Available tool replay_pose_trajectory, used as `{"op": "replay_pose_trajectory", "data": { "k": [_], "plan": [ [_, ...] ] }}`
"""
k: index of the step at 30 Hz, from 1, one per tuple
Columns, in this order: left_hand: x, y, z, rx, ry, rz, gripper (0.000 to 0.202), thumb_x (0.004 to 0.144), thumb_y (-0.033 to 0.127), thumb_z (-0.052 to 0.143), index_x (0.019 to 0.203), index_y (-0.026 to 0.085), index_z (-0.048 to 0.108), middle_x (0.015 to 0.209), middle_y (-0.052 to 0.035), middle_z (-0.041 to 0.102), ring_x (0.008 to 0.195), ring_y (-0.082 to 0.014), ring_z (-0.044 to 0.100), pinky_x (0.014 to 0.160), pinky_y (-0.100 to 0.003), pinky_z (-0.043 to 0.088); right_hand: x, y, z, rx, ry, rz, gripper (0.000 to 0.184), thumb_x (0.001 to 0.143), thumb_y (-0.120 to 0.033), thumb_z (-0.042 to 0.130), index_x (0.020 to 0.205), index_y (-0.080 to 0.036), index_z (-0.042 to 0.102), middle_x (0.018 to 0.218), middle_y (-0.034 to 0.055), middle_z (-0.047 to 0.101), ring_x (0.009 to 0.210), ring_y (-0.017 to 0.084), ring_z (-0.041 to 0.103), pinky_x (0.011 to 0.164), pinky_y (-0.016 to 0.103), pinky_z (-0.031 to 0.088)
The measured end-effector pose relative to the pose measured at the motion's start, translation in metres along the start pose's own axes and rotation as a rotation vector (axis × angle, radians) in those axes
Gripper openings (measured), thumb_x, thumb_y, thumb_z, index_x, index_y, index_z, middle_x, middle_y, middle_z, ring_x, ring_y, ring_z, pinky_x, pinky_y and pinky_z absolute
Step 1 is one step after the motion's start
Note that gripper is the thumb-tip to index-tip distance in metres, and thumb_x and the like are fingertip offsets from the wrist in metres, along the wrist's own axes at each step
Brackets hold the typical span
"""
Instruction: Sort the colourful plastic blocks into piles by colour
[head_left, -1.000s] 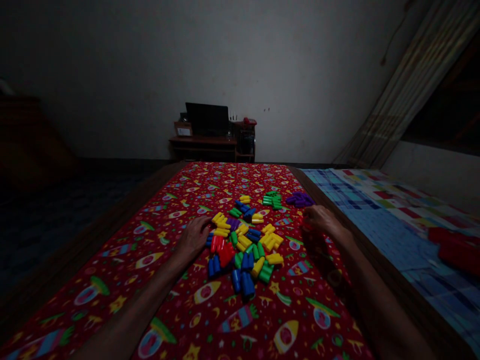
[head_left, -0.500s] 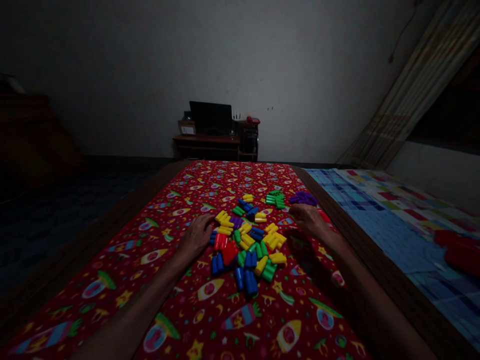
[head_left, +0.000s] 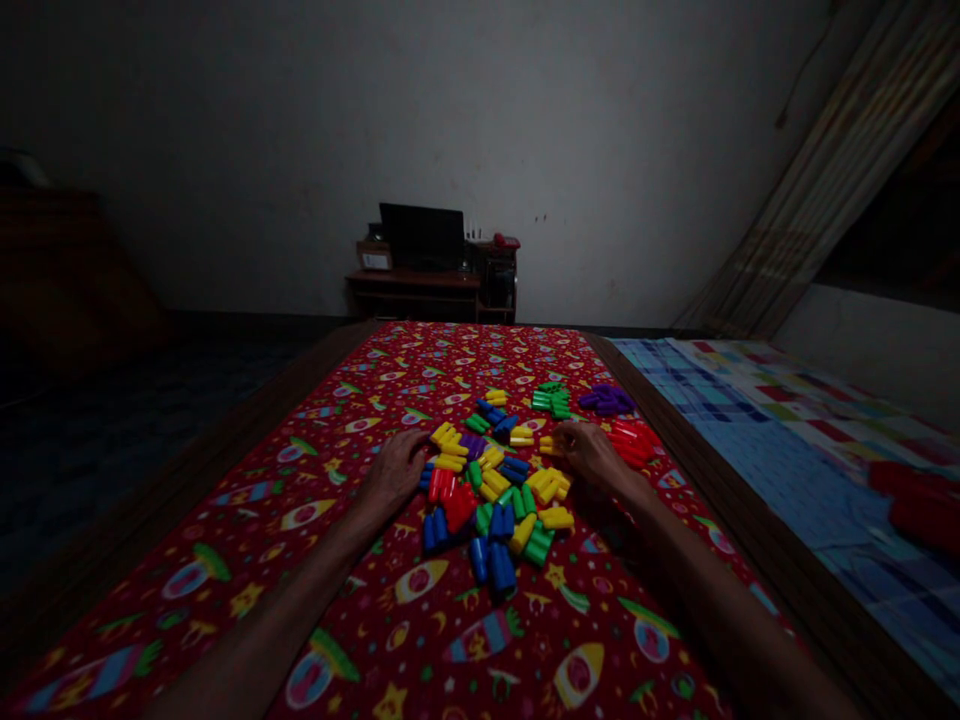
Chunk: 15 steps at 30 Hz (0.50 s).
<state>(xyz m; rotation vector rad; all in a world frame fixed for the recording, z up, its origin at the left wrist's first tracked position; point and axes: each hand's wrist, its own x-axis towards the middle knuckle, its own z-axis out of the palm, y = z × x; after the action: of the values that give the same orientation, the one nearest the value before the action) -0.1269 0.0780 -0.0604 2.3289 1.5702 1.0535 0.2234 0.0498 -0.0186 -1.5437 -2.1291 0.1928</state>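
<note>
A mixed pile of plastic toy building blocks lies on the red cloth. My left hand [head_left: 396, 468] rests at the pile's left edge, thumb and forefinger apart, holding nothing that I can see. Right beside its fingertips are yellow blocks [head_left: 448, 440] and red blocks [head_left: 454, 497]. On the other side, my right hand [head_left: 592, 452] has its fingers closed on a yellow block [head_left: 549, 445], just above more yellow blocks [head_left: 551, 484]. Blue blocks [head_left: 501, 566] and green blocks [head_left: 538, 543] lie at the near end of the pile.
Separate groups of green blocks [head_left: 552, 400], purple blocks [head_left: 606, 400] and red blocks [head_left: 634, 442] lie at the right. The patterned red cloth [head_left: 480, 350] covers the surface. Beyond stands a desk [head_left: 420, 282] with a monitor [head_left: 422, 235]. Checked bedding [head_left: 780, 470] spreads at right.
My right hand has moved left and a little nearer, from beside the purple blocks to the pile, and has taken hold of a yellow block. My left hand has stayed put.
</note>
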Motion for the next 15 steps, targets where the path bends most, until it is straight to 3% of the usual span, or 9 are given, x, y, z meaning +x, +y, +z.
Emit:
{"op": "replay_pose_trajectory", "data": {
  "k": [4,8,10,13,15],
  "plan": [
    [0.000,0.000,0.000,0.006,0.007,0.003,0.035,0.085,0.030,0.039,0.107,0.016,0.063,0.115,-0.0131,0.066,0.111,-0.0270,0.059,0.100,-0.044,0.045,0.000,0.008,-0.004,-0.132,0.051,0.114,0.023,0.083,-0.012,0.050,0.092,-0.011,0.071,0.083,0.0101,0.071,0.075,0.018,0.062,0.065,0.024,0.041],
    [-0.001,0.000,0.000,0.007,0.009,0.017,0.035,0.086,0.030,0.038,0.108,0.016,0.062,0.115,-0.0127,0.066,0.111,-0.0265,0.058,0.099,-0.043,0.045,-0.003,-0.005,-0.017,-0.150,0.092,0.060,0.026,0.084,-0.016,0.053,0.104,-0.012,0.069,0.097,0.0132,0.072,0.087,0.021,0.063,0.072,0.026,0.042],
    [-0.002,-0.001,0.001,0.003,0.020,0.035,0.035,0.086,0.030,0.038,0.108,0.016,0.062,0.115,-0.0123,0.066,0.111,-0.0262,0.058,0.099,-0.043,0.045,-0.005,-0.020,-0.027,-0.143,-0.054,0.014,0.023,0.083,-0.015,0.055,0.100,-0.014,0.070,0.094,0.0107,0.072,0.082,0.019,0.063,0.068,0.024,0.040],
    [-0.001,-0.002,0.002,0.003,0.031,0.040,0.034,0.085,0.029,0.039,0.107,0.017,0.062,0.114,-0.0115,0.067,0.109,-0.0261,0.059,0.098,-0.043,0.045,-0.011,-0.044,-0.039,-0.219,-0.401,-0.032,0.017,0.080,-0.015,0.059,0.092,-0.016,0.071,0.082,0.0078,0.070,0.071,0.016,0.061,0.057,0.022,0.034],
    [-0.001,-0.003,0.002,0.005,0.032,0.035,0.033,0.085,0.028,0.039,0.106,0.017,0.062,0.114,-0.0115,0.067,0.109,-0.0263,0.059,0.098,-0.043,0.046,-0.015,-0.054,-0.043,-0.279,-0.507,-0.054,0.020,0.080,-0.016,0.059,0.095,-0.018,0.071,0.083,0.0082,0.070,0.071,0.016,0.060,0.054,0.023,0.031]
  ]
}}
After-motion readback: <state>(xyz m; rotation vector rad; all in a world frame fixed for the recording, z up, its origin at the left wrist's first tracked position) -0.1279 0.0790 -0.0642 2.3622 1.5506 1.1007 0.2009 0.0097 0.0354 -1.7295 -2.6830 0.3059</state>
